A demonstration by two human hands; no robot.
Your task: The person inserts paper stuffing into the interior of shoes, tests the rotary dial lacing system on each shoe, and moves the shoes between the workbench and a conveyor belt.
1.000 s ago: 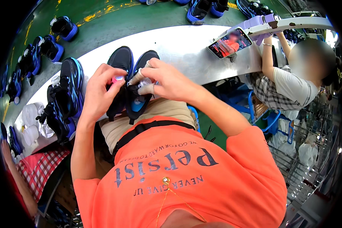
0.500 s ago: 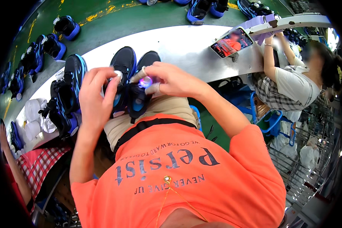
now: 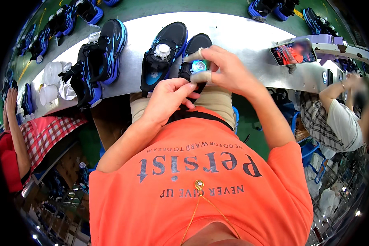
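Observation:
Two black sneakers with blue and purple soles rest side by side at the bench's near edge. On the left sneaker point(image 3: 172, 35) a white round lacing dial point(image 3: 162, 51) sits uncovered. A lit blue-white dial point(image 3: 199, 66) on the right sneaker point(image 3: 200, 40) is between the thumb and forefinger of my right hand point(image 3: 229, 70), both wrapped in pale finger covers. My left hand point(image 3: 166, 98) is closed at that sneaker's opening, thumb against its collar. Its fingertips are partly hidden, as is much of the sneaker's rear.
More sneakers point(image 3: 106, 53) stand on the white bench point(image 3: 233, 30) to the left, near clear plastic pieces point(image 3: 49, 94). A propped phone point(image 3: 293, 53) is at the right. Co-workers sit on both sides, one in a checked apron point(image 3: 49, 131), one in a white top point(image 3: 344, 119).
My left hand has left the left sneaker's dial and moved right to the right sneaker's opening. My right hand stays at the lit dial. The whole view has shifted.

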